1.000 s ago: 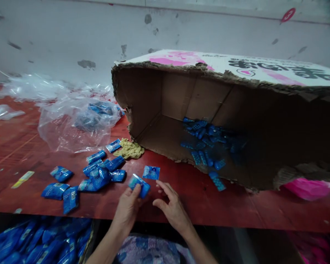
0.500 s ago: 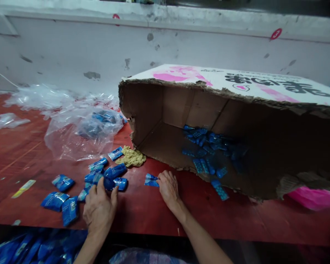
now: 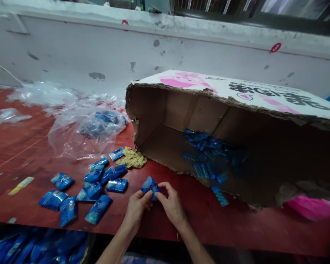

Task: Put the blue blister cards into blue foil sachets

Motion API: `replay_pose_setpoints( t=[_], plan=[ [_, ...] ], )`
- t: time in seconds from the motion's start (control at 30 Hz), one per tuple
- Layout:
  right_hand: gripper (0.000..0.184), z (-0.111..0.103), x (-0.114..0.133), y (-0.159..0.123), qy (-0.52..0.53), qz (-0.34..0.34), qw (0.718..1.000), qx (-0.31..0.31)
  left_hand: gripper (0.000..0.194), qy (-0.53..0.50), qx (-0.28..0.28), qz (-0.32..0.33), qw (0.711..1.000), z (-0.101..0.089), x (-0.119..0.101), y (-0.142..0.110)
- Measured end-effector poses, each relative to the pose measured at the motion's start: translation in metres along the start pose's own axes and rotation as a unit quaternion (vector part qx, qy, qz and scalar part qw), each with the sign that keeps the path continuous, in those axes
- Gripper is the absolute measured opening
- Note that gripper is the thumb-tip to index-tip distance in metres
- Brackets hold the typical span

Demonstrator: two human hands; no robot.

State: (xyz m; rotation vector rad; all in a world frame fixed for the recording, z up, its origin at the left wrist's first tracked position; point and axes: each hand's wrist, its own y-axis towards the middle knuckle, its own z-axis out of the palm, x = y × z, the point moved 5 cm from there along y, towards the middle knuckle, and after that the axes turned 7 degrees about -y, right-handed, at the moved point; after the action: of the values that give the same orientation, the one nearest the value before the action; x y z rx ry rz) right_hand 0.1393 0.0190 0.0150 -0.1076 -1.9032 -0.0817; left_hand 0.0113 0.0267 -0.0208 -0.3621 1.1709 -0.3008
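Between my two hands is a small blue printed packet (image 3: 150, 184), lifted just off the red table. My left hand (image 3: 137, 206) pinches its lower left edge with thumb and fingers. On the other side, my right hand (image 3: 170, 201) grips the right edge. What is inside the packet cannot be seen. Left of my hands lie several filled blue packets, among them one lying slanted near the table edge (image 3: 98, 209) and one lying flat (image 3: 117, 185).
A torn-edged cardboard box (image 3: 178, 110) lies on its side at right, with blue blister-like pieces (image 3: 209, 145) inside. Behind the packets are a crumpled yellow cloth (image 3: 132, 158) and a clear plastic bag (image 3: 71, 135). More blue packets (image 3: 38, 245) fill a container below the table edge.
My left hand has moved right from the pile to the packet in my right hand. A blue packet now lies slanted where that hand was. Both hands now hold the one packet.
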Motion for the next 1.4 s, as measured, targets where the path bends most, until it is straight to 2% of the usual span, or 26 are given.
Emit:
replay_pose_setpoints(
  t=[0.07, 0.13, 0.27, 0.33, 0.47, 0.6, 0.73, 0.87, 0.93, 1.03, 1.1, 1.27, 1.4],
  plan=[
    [0.024, 0.005, -0.010, 0.003, 0.084, 0.051, 0.995, 0.002, 0.027, -0.040, -0.003, -0.017, 0.999, 0.002, 0.006, -0.001],
    [0.019, 0.011, -0.018, 0.009, 0.120, 0.076, 0.990, 0.009, 0.028, -0.058, -0.016, -0.030, 0.998, 0.002, 0.011, -0.003],
    [0.022, 0.016, -0.024, 0.015, 0.111, 0.092, 0.990, -0.007, 0.030, -0.086, -0.046, -0.028, 0.995, 0.002, 0.017, -0.007],
    [0.025, 0.016, -0.024, 0.014, 0.099, 0.096, 0.990, -0.006, 0.031, -0.077, -0.043, -0.022, 0.996, 0.002, 0.017, -0.007],
    [0.030, 0.016, -0.024, 0.015, 0.054, 0.095, 0.994, 0.021, 0.030, -0.029, -0.016, -0.023, 0.999, 0.000, 0.015, -0.006],
    [0.029, 0.011, -0.025, 0.024, -0.025, 0.081, 0.996, 0.008, 0.030, -0.064, -0.036, -0.063, 0.995, -0.003, 0.017, -0.007],
    [0.014, -0.003, -0.017, 0.029, -0.117, 0.073, 0.990, -0.021, 0.029, -0.106, -0.047, -0.085, 0.990, -0.004, 0.016, -0.013],
    [0.041, -0.021, -0.002, 0.023, -0.184, 0.048, 0.980, -0.064, 0.028, -0.128, -0.078, -0.058, 0.987, -0.005, 0.013, -0.016],
    [0.036, -0.022, 0.000, 0.016, -0.153, 0.041, 0.985, -0.069, 0.027, -0.135, -0.085, -0.049, 0.986, -0.002, 0.012, -0.015],
    [0.019, -0.005, -0.006, 0.004, -0.047, 0.062, 0.997, -0.011, 0.030, -0.130, -0.082, -0.035, 0.987, 0.007, 0.012, -0.014],
    [0.017, 0.005, -0.011, -0.003, -0.029, 0.077, 0.997, -0.003, 0.032, -0.116, -0.084, -0.024, 0.989, 0.012, 0.012, -0.013],
    [0.015, 0.002, -0.010, -0.011, -0.085, 0.100, 0.988, -0.077, 0.028, -0.070, -0.082, -0.006, 0.994, 0.022, 0.013, -0.008],
    [0.015, -0.007, -0.005, -0.017, -0.173, 0.096, 0.975, -0.101, 0.028, -0.092, -0.065, -0.034, 0.993, 0.030, 0.021, -0.007]
  ],
)
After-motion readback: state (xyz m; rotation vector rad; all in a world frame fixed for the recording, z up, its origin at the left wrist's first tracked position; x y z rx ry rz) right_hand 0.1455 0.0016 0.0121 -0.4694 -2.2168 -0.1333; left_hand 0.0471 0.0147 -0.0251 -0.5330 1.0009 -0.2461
